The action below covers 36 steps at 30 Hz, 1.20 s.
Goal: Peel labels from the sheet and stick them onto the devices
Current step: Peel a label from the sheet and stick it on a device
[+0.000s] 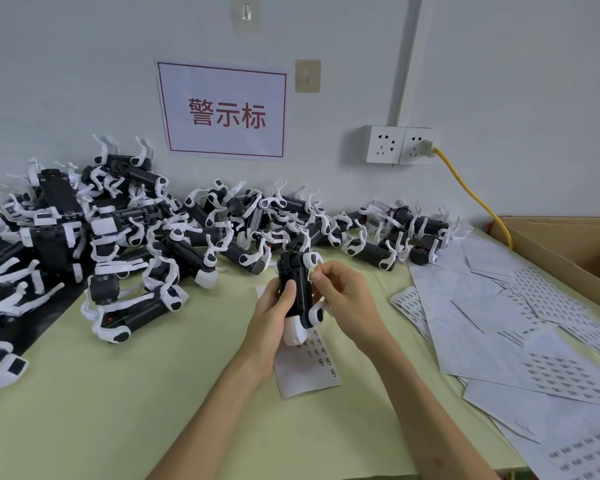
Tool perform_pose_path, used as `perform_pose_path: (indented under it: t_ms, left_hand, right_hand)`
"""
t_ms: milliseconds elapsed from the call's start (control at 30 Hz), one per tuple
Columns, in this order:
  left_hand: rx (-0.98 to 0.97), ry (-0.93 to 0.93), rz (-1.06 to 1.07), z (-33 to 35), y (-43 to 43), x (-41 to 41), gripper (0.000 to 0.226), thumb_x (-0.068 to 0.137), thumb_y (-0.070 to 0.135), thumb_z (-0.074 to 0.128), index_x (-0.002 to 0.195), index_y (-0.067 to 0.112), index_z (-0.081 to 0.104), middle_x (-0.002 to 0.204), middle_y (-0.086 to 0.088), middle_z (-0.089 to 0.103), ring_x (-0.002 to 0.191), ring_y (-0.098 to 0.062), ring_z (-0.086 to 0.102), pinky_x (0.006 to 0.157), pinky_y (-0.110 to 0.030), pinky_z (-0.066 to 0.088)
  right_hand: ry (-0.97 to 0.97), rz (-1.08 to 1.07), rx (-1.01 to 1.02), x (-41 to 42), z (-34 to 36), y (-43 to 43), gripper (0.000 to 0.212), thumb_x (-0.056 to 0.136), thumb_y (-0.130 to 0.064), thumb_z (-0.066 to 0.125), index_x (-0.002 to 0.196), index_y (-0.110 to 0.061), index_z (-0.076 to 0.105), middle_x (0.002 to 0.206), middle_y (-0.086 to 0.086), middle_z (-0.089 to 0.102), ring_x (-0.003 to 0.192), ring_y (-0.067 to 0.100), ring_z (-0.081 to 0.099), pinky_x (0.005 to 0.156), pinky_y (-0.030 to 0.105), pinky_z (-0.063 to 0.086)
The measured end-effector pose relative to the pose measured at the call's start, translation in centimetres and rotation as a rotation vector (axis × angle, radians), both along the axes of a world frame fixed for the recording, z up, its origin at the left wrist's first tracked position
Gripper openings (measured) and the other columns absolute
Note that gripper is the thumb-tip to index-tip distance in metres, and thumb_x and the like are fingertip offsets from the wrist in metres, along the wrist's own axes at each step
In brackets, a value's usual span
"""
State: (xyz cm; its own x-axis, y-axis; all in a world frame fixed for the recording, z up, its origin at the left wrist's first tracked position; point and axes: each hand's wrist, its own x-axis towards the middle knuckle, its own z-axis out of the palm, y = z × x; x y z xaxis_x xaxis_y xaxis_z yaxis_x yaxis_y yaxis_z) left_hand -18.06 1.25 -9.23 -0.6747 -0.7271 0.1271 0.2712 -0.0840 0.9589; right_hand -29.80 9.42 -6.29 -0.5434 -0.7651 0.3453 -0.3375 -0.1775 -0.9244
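Note:
A black device [297,282] with white joints is held upright above the table's middle. My left hand [272,311] grips its lower body, thumb lying on its front. My right hand [342,294] pinches a small white label [311,273] against the device's upper right side. Beneath the hands lies a label sheet [309,365] with a column of small printed labels along its right edge, partly hidden by the device and my left hand.
A big heap of black and white devices [146,230] fills the left and back of the green table [153,393]. Several label sheets [520,327] are spread on the right. A cardboard box [575,251] stands far right; a yellow cable [471,192] runs from the wall socket.

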Motion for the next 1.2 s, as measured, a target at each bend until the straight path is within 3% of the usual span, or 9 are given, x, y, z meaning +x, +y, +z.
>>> perform_pose_path:
  t_ms: [300, 533, 733, 833, 900, 1033, 1200]
  left_hand:
    - [-0.034, 0.002, 0.002, 0.2, 0.4, 0.0, 0.03, 0.091, 0.05, 0.057, 0.113, 0.037, 0.071, 0.117, -0.002, 0.075, 0.117, -0.023, 0.067, 0.112, -0.054, 0.042]
    - [-0.059, -0.009, 0.02, 0.2, 0.5, 0.0, 0.027, 0.09, 0.051, 0.057, 0.109, 0.038, 0.071, 0.114, -0.001, 0.075, 0.115, -0.021, 0.068, 0.112, -0.054, 0.043]
    - [-0.056, -0.01, 0.001, 0.3, 0.4, 0.2, 0.022, 0.103, 0.038, 0.054, 0.115, 0.035, 0.072, 0.117, -0.006, 0.074, 0.116, -0.026, 0.068, 0.109, -0.05, 0.046]
    - [0.012, 0.017, -0.056, 0.8, 0.5, 0.4, 0.028, 0.099, 0.039, 0.057, 0.121, 0.028, 0.072, 0.12, -0.012, 0.073, 0.113, -0.028, 0.069, 0.097, -0.039, 0.053]
    - [0.081, 0.046, -0.103, 1.0, 0.5, 0.6, 0.038, 0.095, 0.042, 0.057, 0.125, 0.023, 0.071, 0.122, -0.013, 0.073, 0.11, -0.025, 0.07, 0.09, -0.032, 0.056]
    - [0.242, 0.088, -0.129, 1.2, 0.2, 0.9, 0.052, 0.092, 0.046, 0.059, 0.13, 0.012, 0.068, 0.13, -0.016, 0.068, 0.114, -0.026, 0.066, 0.102, -0.041, 0.046]
    - [0.187, 0.102, -0.169, 1.6, 0.6, 0.8, 0.049, 0.092, 0.048, 0.063, 0.131, 0.019, 0.068, 0.127, -0.012, 0.07, 0.111, -0.021, 0.068, 0.087, -0.031, 0.056]
  right_hand:
    - [0.109, -0.087, 0.017, -0.2, -0.3, -0.2, 0.017, 0.101, -0.014, 0.061, 0.086, -0.019, 0.064, 0.07, -0.002, 0.068, 0.058, 0.004, 0.058, 0.06, 0.019, 0.042]
    - [0.106, -0.119, 0.005, -0.5, -0.4, -0.3, 0.016, 0.099, -0.013, 0.064, 0.084, -0.018, 0.065, 0.072, 0.007, 0.072, 0.065, 0.02, 0.066, 0.062, 0.028, 0.047]
    - [-0.066, -0.105, -0.027, -0.8, -0.2, 0.0, 0.027, 0.09, -0.019, 0.078, 0.071, -0.009, 0.062, 0.062, 0.006, 0.069, 0.063, 0.019, 0.068, 0.067, 0.036, 0.056]
    - [-0.247, -0.012, 0.009, -0.9, -0.2, 0.1, 0.033, 0.089, -0.024, 0.079, 0.067, -0.01, 0.059, 0.066, 0.012, 0.064, 0.061, 0.016, 0.065, 0.062, 0.028, 0.052]
    - [-0.322, 0.064, 0.026, -0.5, -0.3, -0.1, 0.03, 0.095, -0.025, 0.071, 0.071, -0.01, 0.06, 0.072, 0.009, 0.062, 0.059, 0.012, 0.056, 0.059, 0.02, 0.046]
    - [-0.434, 0.171, -0.01, 0.1, -0.4, -0.4, 0.018, 0.1, -0.026, 0.063, 0.092, -0.011, 0.066, 0.087, 0.003, 0.063, 0.074, 0.012, 0.057, 0.069, 0.02, 0.046]
    - [-0.514, 0.224, 0.028, 1.2, -0.5, -0.3, 0.06, 0.081, -0.045, 0.073, 0.119, 0.0, 0.065, 0.105, 0.007, 0.068, 0.097, 0.021, 0.06, 0.089, 0.035, 0.042]
